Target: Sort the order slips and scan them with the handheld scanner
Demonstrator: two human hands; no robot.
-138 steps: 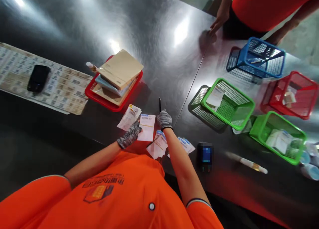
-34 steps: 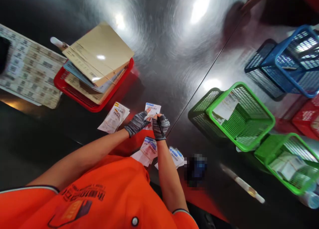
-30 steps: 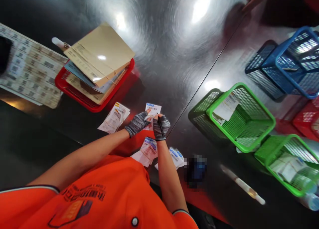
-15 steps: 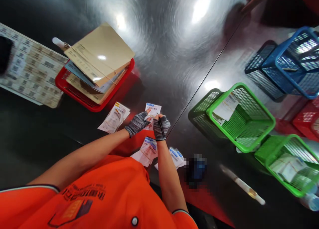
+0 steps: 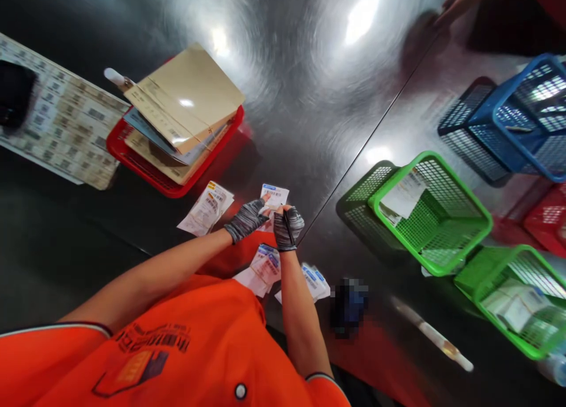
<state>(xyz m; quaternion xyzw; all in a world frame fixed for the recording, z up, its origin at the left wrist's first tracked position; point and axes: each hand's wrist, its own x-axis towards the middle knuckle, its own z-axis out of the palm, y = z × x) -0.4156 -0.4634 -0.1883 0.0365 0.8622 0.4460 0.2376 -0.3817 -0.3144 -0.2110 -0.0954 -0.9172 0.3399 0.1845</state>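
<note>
My right hand (image 5: 289, 229), in a grey fingerless glove, is closed around a thin black pen (image 5: 286, 218). The pen's upper end points back toward my wrist. Under both hands lies a white barcode slip (image 5: 278, 195) with a blue header. My left hand (image 5: 248, 219), gloved alike, rests on that slip's left side with fingers stretched out. Left of it is a bundle of slips (image 5: 207, 209) with yellow corners. Nearer my body sits another stack of blue-headed slips (image 5: 260, 269). More slips (image 5: 316, 281) show beside my right forearm, which partly covers them.
A red basket (image 5: 177, 190) with brown envelopes stands at the left, beside a barcode sheet (image 5: 57, 118). To the right are green baskets (image 5: 435, 242) (image 5: 508, 330), a blue basket (image 5: 490, 121) and a marker-like tube (image 5: 442, 342). Another person's hand (image 5: 460, 3) shows top right.
The whole view has shifted slightly, with things appearing a little further right. My hands keep nearly the same pose over the slip, and the pen stays in my right hand.
</note>
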